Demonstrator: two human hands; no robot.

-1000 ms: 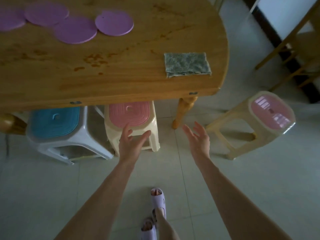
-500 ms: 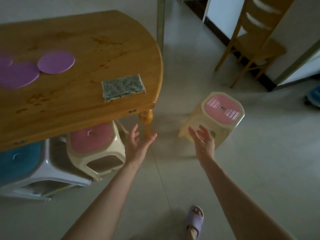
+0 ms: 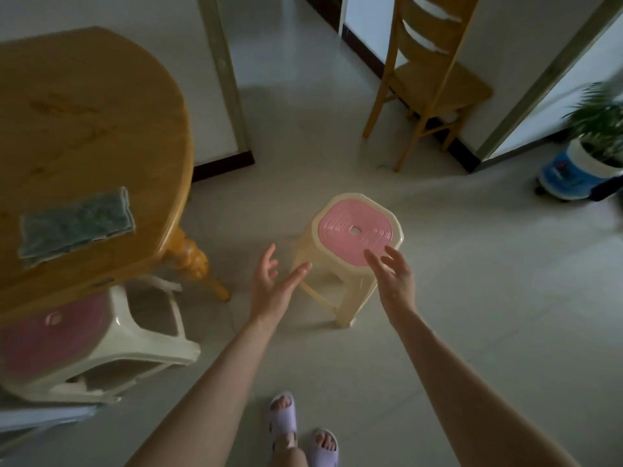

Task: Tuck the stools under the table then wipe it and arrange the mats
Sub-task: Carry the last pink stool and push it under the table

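- Stool stands on the floor, well apart from the table, not yet tucked
- Left hand and right hand spread wide, holding nothing; they flank the seat, likely to grasp it
- Cloth lies on the table, unused

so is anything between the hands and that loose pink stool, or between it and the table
Nothing visible separates the left hand or right hand from the pink stool; both are open at its sides. Toward the table, only bare floor, though the carved table leg and a tucked stool stand at that edge.
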